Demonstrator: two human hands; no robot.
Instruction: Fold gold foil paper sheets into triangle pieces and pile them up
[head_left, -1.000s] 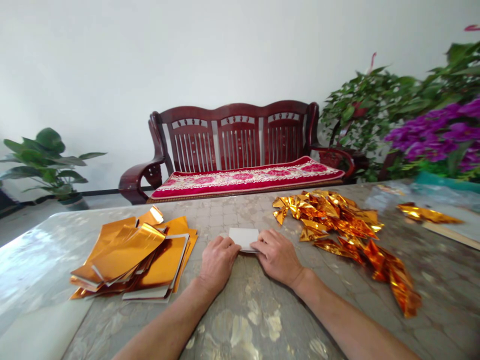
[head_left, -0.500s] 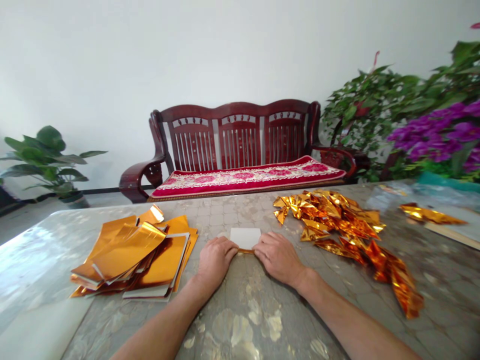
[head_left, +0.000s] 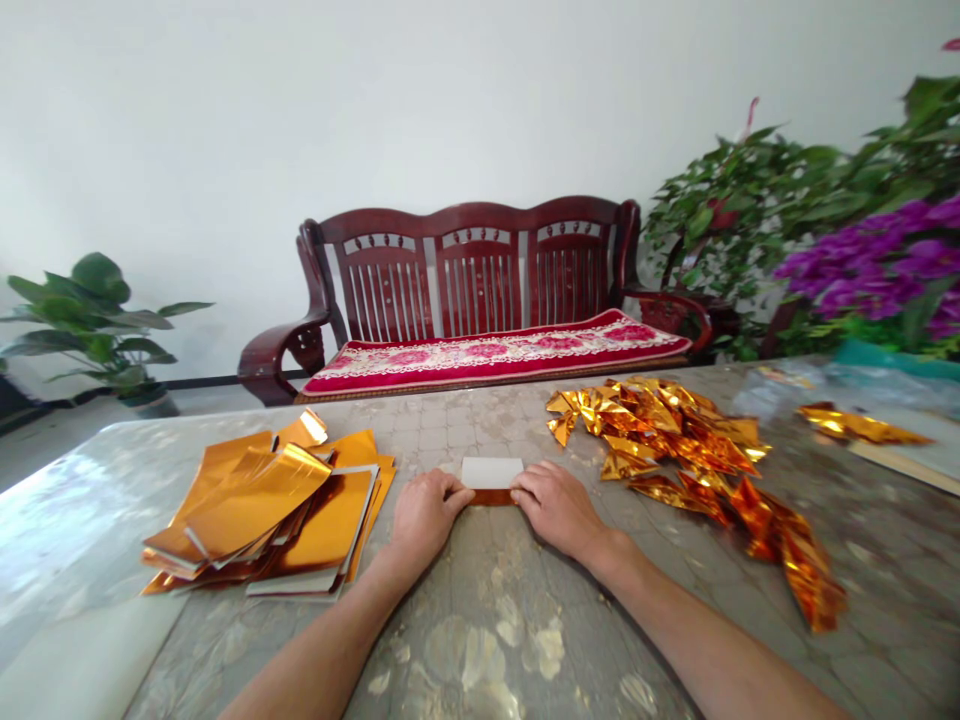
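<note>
Paper point(head_left: 492, 473) (folded) spans left hand point(head_left: 425, 508) to right hand point(head_left: 556, 507).

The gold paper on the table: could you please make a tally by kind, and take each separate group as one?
Pile of flat sheets: 1
Folded pieces: 2 groups, the large heap and the small group at far right
Sheet between the left hand and right hand: 1
Total: 4
</note>
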